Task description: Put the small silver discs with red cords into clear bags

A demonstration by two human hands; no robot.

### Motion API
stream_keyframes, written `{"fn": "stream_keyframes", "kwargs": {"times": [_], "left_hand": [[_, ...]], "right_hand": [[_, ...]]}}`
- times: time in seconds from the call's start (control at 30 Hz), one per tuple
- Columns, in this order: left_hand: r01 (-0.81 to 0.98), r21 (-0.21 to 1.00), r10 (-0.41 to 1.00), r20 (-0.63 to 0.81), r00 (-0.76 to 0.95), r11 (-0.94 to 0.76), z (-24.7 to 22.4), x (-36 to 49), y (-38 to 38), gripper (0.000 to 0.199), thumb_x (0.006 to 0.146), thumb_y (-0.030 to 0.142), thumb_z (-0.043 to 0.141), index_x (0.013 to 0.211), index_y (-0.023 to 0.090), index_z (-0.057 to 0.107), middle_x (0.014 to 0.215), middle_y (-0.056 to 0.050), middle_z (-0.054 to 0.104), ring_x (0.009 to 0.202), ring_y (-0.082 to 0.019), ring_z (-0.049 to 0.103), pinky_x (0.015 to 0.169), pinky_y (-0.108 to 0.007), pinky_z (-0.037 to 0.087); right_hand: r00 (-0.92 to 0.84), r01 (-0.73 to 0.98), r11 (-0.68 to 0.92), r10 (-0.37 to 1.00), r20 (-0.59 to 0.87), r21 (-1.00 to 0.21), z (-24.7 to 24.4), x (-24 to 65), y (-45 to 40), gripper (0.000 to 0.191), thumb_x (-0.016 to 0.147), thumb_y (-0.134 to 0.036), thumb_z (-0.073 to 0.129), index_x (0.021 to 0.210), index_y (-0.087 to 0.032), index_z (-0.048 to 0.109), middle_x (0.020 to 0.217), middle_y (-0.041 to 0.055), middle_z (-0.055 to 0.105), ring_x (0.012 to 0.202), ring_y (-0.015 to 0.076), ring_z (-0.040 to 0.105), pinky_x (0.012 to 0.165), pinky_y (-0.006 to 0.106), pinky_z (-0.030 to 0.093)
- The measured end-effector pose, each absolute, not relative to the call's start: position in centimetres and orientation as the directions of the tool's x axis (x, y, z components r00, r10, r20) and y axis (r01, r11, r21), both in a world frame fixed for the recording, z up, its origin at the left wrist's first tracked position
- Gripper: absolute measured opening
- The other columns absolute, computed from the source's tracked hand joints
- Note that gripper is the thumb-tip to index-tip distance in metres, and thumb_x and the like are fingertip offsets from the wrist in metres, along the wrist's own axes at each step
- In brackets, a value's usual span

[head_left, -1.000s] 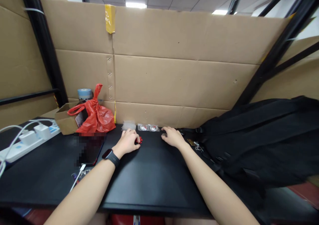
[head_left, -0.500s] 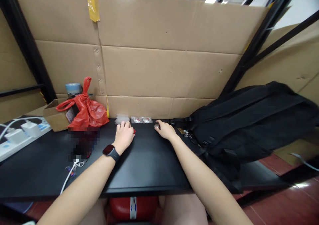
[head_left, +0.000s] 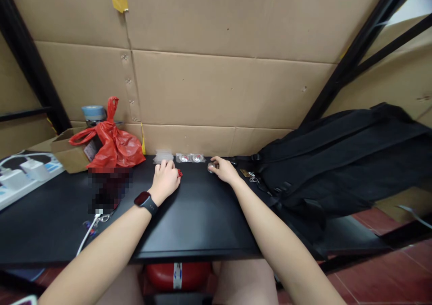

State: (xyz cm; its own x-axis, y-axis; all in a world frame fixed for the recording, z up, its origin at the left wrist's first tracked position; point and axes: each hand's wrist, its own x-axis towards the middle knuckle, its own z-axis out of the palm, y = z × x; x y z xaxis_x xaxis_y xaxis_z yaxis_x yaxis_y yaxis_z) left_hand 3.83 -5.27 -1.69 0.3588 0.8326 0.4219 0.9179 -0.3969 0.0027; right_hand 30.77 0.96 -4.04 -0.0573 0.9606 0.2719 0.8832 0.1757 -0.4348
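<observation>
Near the back of the black table, my left hand (head_left: 166, 178) rests with curled fingers on a small red item (head_left: 180, 173), which sticks out at its right side. My right hand (head_left: 223, 169) has thumb and fingers around a small round shiny object (head_left: 211, 167) on the tabletop. Between the hands, against the cardboard, lie two clear packets, a left one (head_left: 184, 158) and a right one (head_left: 197, 158), each with a round piece showing some red. A stack of clear plastic bags (head_left: 163, 156) lies just beyond my left fingertips.
A red plastic bag (head_left: 118, 147), a cardboard box (head_left: 69, 154) and a white power strip (head_left: 50, 169) stand at the left. A black backpack (head_left: 344, 161) fills the right. Keys (head_left: 254, 178) lie beside it. The cardboard wall (head_left: 209, 93) closes off the back.
The view has tilted down slightly. More of the red item shows beside my left hand, and more of the round object shows at my right fingertips. Both hands stay in nearly the same places.
</observation>
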Motion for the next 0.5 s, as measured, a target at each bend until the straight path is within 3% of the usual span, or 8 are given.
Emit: {"fn": "stream_keyframes", "kwargs": {"times": [0.1, 0.23, 0.37, 0.5], "left_hand": [[0.910, 0.072, 0.840, 0.420, 0.344, -0.409, -1.3, 3.9, -5.3, 0.026, 0.092, 0.030, 0.050, 0.079, 0.018, 0.070, 0.099, -0.014, 0.070, 0.103, -0.030, 0.057, 0.086, -0.044, 0.036], [0.862, 0.284, 0.872, 0.390, 0.295, -0.419, -0.3, 3.8, -5.5, 0.022, 0.092, 0.032, 0.051, 0.086, 0.021, 0.070, 0.084, -0.004, 0.075, 0.083, -0.022, 0.067, 0.089, -0.041, 0.036], [0.797, 0.421, 0.871, 0.424, 0.248, -0.433, 0.9, 3.5, -5.9, 0.016, 0.087, 0.026, 0.057, 0.093, 0.023, 0.072, 0.093, 0.000, 0.078, 0.089, -0.019, 0.070, 0.088, -0.034, 0.040], [0.793, 0.421, 0.858, 0.457, 0.233, -0.440, 1.6, 3.4, -6.0, 0.022, 0.088, 0.020, 0.055, 0.100, 0.025, 0.073, 0.106, 0.000, 0.076, 0.101, -0.021, 0.069, 0.092, -0.034, 0.042]], "right_hand": [[-0.082, 0.849, 0.263, 0.922, 0.378, -0.458, -3.5, 30.3, 0.5, 0.036, 0.083, -0.030, 0.068, 0.118, -0.021, 0.064, 0.111, 0.0083, 0.072, 0.101, 0.0214, 0.066, 0.090, 0.032, 0.048], [-0.207, 0.697, 0.465, 0.859, 0.468, -0.546, -2.9, 28.7, -0.6, 0.036, 0.080, -0.030, 0.070, 0.114, -0.021, 0.065, 0.110, 0.0063, 0.073, 0.094, 0.0192, 0.067, 0.089, 0.033, 0.050], [-0.286, 0.559, 0.581, 0.804, 0.520, -0.591, -2.1, 26.4, -2.0, 0.039, 0.079, -0.035, 0.071, 0.115, -0.022, 0.064, 0.111, 0.0054, 0.073, 0.086, 0.0182, 0.067, 0.079, 0.032, 0.052], [-0.347, 0.439, 0.641, 0.767, 0.540, -0.629, -1.1, 24.6, -3.5, 0.042, 0.078, -0.034, 0.073, 0.118, -0.026, 0.062, 0.117, 0.0053, 0.071, 0.094, 0.0203, 0.069, 0.079, 0.033, 0.052]]}}
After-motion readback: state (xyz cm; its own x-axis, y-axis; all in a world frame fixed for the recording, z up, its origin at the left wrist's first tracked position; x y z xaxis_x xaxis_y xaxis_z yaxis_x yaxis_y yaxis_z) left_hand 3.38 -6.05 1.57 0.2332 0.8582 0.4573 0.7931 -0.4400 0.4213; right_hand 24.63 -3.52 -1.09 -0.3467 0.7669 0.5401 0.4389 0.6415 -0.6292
